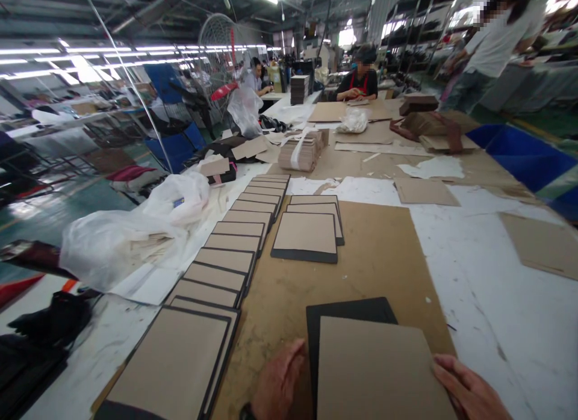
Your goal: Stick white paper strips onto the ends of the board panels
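Note:
A beige board (374, 366) lies askew over a black sheet (352, 310), which shows along its top and left sides. My right hand (472, 387) pinches the board's right edge between thumb and fingers. My left hand (279, 381) is just left of the black sheet, its fingers loosely bent and nothing visible in them. To the left runs a long overlapping row of black-edged beige panels (176, 348). Ahead, a small group of similar panels (307, 230) rests on a brown board (379, 251).
Plastic bags (130, 239) lie along the left side. A tied bundle of boards (302, 150) stands farther up the table. Loose beige pieces (424, 191) lie to the right, near a blue bin (524, 152). A person (359, 83) sits at the far end; another person (501, 47) stands at right.

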Action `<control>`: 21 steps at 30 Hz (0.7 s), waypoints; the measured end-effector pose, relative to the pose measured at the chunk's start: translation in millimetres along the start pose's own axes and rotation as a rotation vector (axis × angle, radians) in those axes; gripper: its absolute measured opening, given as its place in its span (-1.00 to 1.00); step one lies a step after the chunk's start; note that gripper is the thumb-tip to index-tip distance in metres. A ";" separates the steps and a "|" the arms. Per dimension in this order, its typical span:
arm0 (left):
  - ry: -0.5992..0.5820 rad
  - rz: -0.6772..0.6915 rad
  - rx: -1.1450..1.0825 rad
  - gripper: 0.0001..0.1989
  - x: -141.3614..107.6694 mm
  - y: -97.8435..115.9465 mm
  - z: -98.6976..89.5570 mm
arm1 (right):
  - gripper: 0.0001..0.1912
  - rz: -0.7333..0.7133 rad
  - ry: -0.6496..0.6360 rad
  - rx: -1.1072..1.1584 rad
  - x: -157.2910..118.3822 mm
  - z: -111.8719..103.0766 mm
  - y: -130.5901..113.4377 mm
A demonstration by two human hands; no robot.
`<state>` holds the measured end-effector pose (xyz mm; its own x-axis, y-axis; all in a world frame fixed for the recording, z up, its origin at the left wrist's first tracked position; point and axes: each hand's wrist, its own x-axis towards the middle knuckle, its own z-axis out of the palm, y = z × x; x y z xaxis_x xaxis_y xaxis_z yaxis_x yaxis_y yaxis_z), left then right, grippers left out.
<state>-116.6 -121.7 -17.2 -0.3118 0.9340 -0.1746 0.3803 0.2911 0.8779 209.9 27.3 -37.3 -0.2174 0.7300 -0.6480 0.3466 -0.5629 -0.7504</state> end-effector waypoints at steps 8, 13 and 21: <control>0.146 -0.259 -0.105 -0.69 0.0 -1.1 27.4 | -0.62 -0.138 0.043 -0.244 28.8 25.5 -18.9; 0.174 -0.272 -0.073 -0.66 16.7 -4.6 32.9 | -0.65 -0.190 0.066 -0.496 48.7 21.4 -22.8; 0.153 -0.258 -0.061 -0.69 27.1 1.6 32.9 | -0.67 -0.163 0.128 -0.667 46.6 31.4 -35.2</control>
<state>-95.8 -89.1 -35.3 -0.5203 0.7875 -0.3304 0.2201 0.4975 0.8390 158.9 68.9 -45.2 -0.2196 0.8478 -0.4827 0.8140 -0.1135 -0.5697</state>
